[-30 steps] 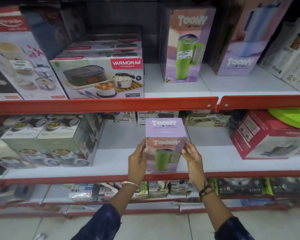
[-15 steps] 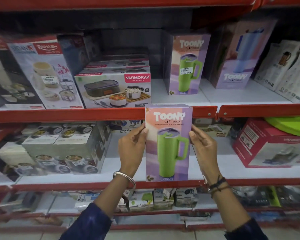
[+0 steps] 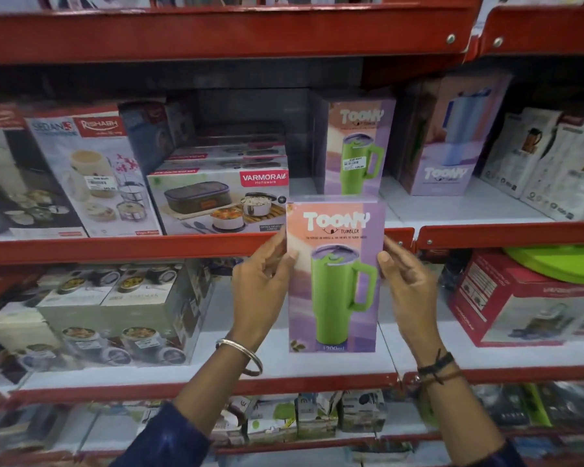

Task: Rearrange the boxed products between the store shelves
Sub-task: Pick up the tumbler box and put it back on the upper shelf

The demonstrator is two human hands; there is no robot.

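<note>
I hold a tall Toony tumbler box [image 3: 334, 278], pink and purple with a green mug printed on it, upright in front of the shelves. My left hand [image 3: 260, 291] grips its left side and my right hand [image 3: 408, 288] presses its right side. The box's top reaches just above the red shelf edge [image 3: 122, 247]. A matching Toony box [image 3: 356, 146] stands on the upper shelf directly behind it, and a bigger Toony box with a blue tumbler [image 3: 449, 139] stands to its right.
A Varmora lunch-box carton [image 3: 216, 200] and a Rishabh carton [image 3: 95, 170] fill the upper shelf's left. White pouches [image 3: 540, 163] lean at its right. The lower shelf holds container boxes [image 3: 105, 308] at left, a red appliance box [image 3: 520, 298] at right.
Both hands have lifted the Toony box from the lower shelf up toward the upper shelf's level, and the view has tilted upward with it.
</note>
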